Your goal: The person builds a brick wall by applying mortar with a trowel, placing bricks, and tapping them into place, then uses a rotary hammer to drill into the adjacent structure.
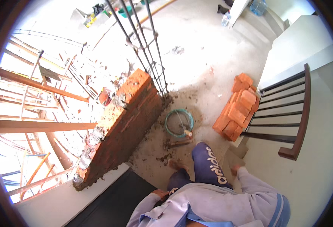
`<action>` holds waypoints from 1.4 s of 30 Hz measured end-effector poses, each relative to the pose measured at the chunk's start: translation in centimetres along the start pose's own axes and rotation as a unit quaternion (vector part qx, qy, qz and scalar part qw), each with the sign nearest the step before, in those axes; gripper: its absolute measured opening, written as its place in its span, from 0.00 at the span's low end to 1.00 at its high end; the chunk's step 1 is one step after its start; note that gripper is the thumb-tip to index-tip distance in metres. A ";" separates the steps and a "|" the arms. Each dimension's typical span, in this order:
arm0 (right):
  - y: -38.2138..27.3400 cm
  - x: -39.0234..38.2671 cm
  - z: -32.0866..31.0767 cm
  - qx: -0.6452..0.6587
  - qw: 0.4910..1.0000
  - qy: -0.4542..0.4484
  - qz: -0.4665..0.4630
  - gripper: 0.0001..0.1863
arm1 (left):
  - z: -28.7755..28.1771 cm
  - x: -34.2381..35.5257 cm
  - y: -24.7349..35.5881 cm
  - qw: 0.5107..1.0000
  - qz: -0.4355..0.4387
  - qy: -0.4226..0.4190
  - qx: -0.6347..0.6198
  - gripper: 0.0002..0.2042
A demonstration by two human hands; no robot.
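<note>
My left hand [161,194] is low beside my left thigh, its fingers mostly hidden against the dark trousers. My right hand [236,169] hangs beside my right leg, small in view, and its finger positions cannot be made out. In front of my feet stands a round green bucket [167,128] with a wooden-handled tool [188,133] leaning over its near rim. Left of the bucket runs a low red brick wall [130,123], its top rough with mortar. Both hands are apart from the bucket and the wall.
A stack of orange bricks [238,111] lies to the right, against a dark railing [283,111]. Upright steel bars [151,47] rise at the wall's far end. Wooden poles [45,126] and scaffolding stand beyond the wall. A clear bottle [225,19] stands far off.
</note>
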State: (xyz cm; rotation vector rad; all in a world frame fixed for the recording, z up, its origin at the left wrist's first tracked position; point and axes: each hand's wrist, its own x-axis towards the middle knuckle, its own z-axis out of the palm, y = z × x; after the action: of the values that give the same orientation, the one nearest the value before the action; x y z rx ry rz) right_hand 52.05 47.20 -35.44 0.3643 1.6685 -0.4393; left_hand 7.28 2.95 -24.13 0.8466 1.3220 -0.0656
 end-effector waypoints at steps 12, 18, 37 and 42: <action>10.5 4.9 -27.3 0.214 0.937 0.275 -0.002 0.12 | -14.9 10.7 10.0 0.889 -0.115 0.336 -0.287 0.17; 23.9 -7.9 -50.2 0.743 0.618 0.219 -0.137 0.10 | -20.9 16.1 16.0 0.854 0.013 0.476 -0.210 0.15; 3.2 -1.0 -106.1 0.241 0.910 0.151 -0.302 0.09 | -44.8 22.9 31.6 0.632 -0.084 0.435 -0.636 0.21; -1.1 1.5 -115.6 0.249 0.933 0.174 -0.195 0.05 | -50.7 23.0 34.1 0.516 -0.107 0.454 -0.719 0.26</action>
State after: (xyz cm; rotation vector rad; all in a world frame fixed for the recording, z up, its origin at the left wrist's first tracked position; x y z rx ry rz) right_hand -48.95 102.07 -23.29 0.5039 1.9701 -1.1627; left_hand -10.65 65.69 -26.90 -0.9298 1.7730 1.3105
